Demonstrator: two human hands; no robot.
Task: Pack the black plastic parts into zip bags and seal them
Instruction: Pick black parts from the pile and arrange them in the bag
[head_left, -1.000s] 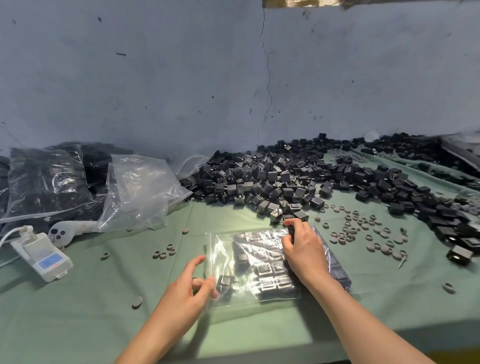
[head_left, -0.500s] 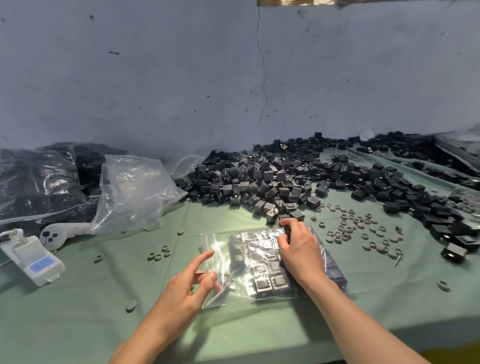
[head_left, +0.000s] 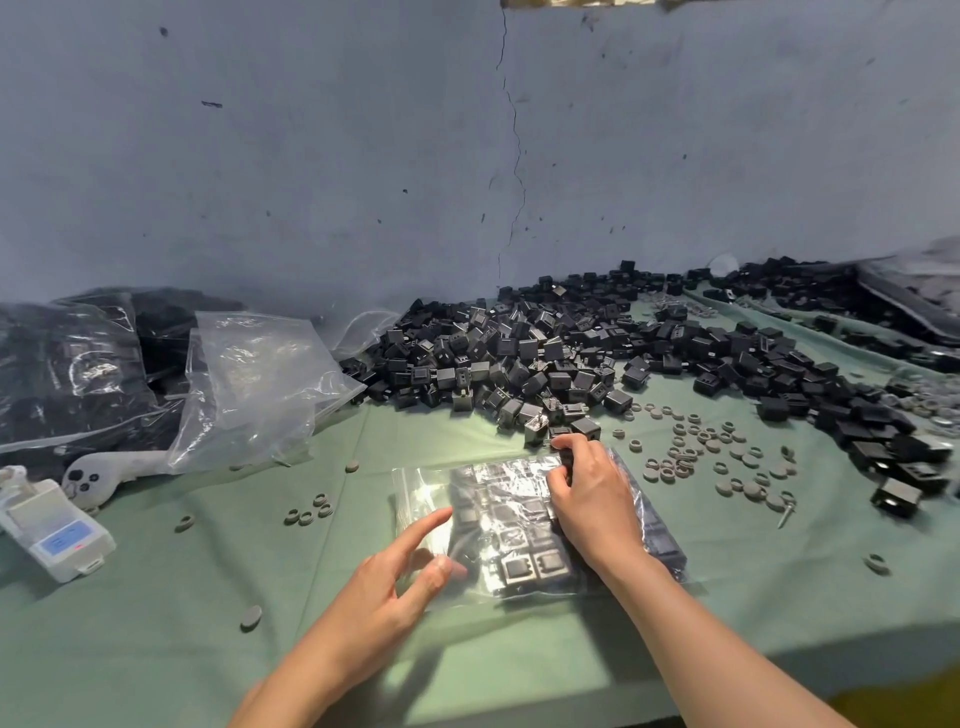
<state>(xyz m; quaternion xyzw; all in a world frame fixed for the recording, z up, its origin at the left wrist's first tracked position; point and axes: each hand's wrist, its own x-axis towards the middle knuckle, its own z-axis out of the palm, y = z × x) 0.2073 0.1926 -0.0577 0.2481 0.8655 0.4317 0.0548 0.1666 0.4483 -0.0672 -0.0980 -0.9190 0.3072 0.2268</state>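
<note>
At six o'clock on the green cloth (head_left: 156, 623), near the table edge: zip bag (head_left: 493, 483) lying flat, with black plastic parts (head_left: 519, 569) inside in rows.

Right hand (head_left: 592, 504) lies on the bag's right half, fingers curled tight over its far edge and gripping the film. A dark piece shows between the fingertips.

Left hand (head_left: 384, 592) is at the bag's seven o'clock corner, fingers spread and mostly straight. Forefinger lies on the clear left strip, thumb touches the film lower down, nothing clamped. Hands apart.

Loose pile (head_left: 545, 358) of black pieces runs from twelve to two o'clock of the bag, back to the wall. Its nearest pieces are just beside the right fingertips.

Grey rings (head_left: 696, 452) scattered at two o'clock. Empty clear bags (head_left: 249, 384) at ten o'clock, filled bags (head_left: 67, 374) past them. White device (head_left: 57, 535) at nine o'clock, well apart.
</note>
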